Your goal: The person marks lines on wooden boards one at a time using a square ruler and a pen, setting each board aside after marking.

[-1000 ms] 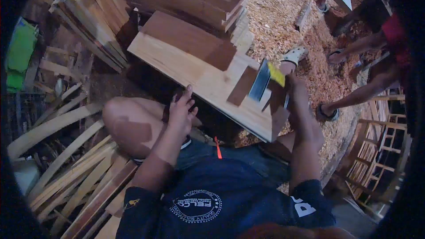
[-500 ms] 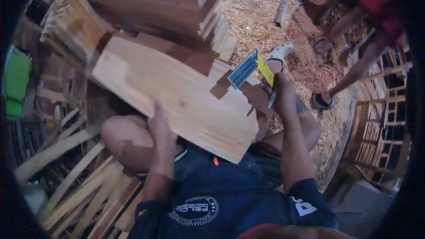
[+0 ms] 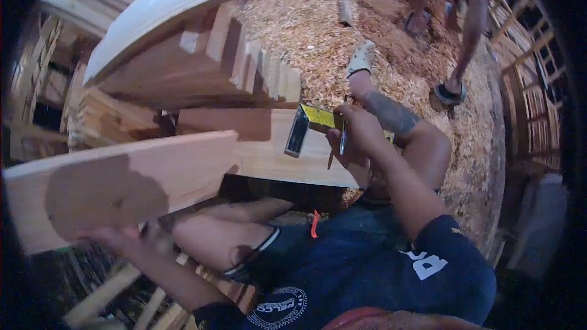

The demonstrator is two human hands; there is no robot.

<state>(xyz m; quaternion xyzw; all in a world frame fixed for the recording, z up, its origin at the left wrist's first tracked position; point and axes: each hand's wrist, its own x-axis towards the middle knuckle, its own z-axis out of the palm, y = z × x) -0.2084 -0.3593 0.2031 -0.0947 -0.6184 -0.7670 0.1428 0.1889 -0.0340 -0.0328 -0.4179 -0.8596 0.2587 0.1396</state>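
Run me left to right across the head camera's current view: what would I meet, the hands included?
Plank gripped at its lower edge by the left hand → square's dark arm → orange strip → right hand → another person's dark sandal → wooden slatted frame.

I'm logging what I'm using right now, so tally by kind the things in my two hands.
Board, in the left hand: 1
Yellow-bladed square, in the right hand: 1
Slim pen-like tool, also in the right hand: 1
Total: 3
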